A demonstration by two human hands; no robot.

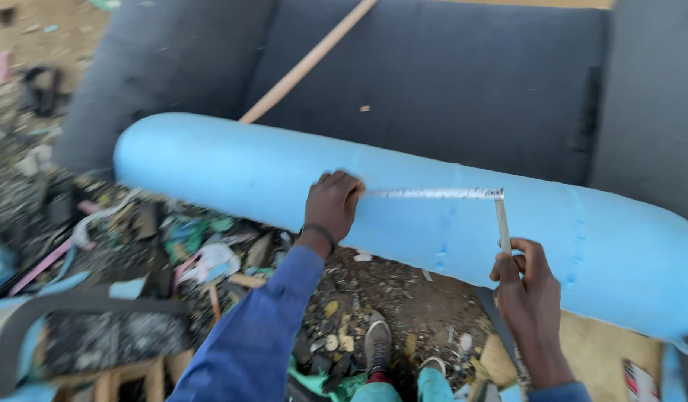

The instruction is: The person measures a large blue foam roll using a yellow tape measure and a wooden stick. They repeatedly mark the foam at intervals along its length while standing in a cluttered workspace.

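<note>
A long light-blue foam roll point(232, 175) runs across the front edge of a dark grey sofa point(448, 82). A metal measuring tape point(441, 193) lies stretched along the roll. My left hand point(333, 205) presses one end of the tape onto the foam. My right hand point(524, 279) pinches the tape's other part, which bends down at the roll's front. Both arms wear blue sleeves.
A wooden stick point(307, 63) leans across the sofa seat. The ground at left is littered with scraps of fabric, foam and debris point(173, 249). My shoes point(377, 342) stand on dirt below the roll. A wooden frame piece point(120, 376) lies at lower left.
</note>
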